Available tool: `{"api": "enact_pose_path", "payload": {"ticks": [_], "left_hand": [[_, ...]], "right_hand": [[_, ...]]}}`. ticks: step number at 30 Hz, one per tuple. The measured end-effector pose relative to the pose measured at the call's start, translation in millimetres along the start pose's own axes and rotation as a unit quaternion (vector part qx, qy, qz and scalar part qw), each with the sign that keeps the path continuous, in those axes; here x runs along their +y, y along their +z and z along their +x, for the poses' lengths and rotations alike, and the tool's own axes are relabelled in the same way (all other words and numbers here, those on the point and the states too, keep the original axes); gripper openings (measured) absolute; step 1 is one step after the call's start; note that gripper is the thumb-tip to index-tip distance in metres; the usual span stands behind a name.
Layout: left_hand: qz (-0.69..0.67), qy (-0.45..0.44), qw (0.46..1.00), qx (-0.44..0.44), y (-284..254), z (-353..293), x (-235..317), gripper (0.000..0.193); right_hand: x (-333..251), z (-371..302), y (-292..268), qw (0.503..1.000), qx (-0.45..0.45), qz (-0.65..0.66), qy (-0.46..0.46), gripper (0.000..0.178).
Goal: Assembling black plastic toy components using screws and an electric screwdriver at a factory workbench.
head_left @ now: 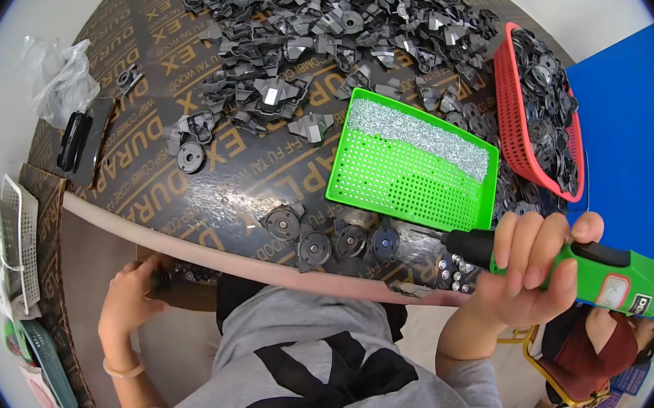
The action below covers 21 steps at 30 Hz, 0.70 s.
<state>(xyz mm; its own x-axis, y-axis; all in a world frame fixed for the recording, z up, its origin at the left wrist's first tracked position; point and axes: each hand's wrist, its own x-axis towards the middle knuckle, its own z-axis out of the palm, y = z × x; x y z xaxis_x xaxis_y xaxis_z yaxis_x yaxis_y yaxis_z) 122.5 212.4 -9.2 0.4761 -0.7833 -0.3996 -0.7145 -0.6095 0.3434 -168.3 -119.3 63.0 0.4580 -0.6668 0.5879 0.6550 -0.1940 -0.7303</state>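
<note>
Right hand (pixel 537 265) wrapped round the green power screwdriver (pixel 617 273), its tip over the desk (pixel 218 190) — four round black units (pixel 350 240) lined up there, the big heap (pixel 324 25) beyond suggesting plenty left! Left hand (pixel 128 295) low by a dark piece (pixel 161 280) — grip unclear.

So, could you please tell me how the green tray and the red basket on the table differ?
The green tray is shallow, while the red basket has tall walls. The green tray holds small silvery pieces banked along one long side, with much of its floor bare; the red basket is heaped with black parts. Both are open-topped.
</note>
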Motion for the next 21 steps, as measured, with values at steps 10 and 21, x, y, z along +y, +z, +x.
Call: {"api": "enact_pose_path", "payload": {"ticks": [10,21], "left_hand": [[-0.174,0.236,0.932,0.213,1.8,84.0,121.9,0.029],[-0.212,0.236,0.943,0.102,14.6,113.4,124.3,0.04]], "right_hand": [[45.8,7.3,6.0,0.994,0.082,-0.059,-0.031,0.035],[73.1,0.8,2.4,0.992,0.086,-0.088,0.02,0.03]]}}
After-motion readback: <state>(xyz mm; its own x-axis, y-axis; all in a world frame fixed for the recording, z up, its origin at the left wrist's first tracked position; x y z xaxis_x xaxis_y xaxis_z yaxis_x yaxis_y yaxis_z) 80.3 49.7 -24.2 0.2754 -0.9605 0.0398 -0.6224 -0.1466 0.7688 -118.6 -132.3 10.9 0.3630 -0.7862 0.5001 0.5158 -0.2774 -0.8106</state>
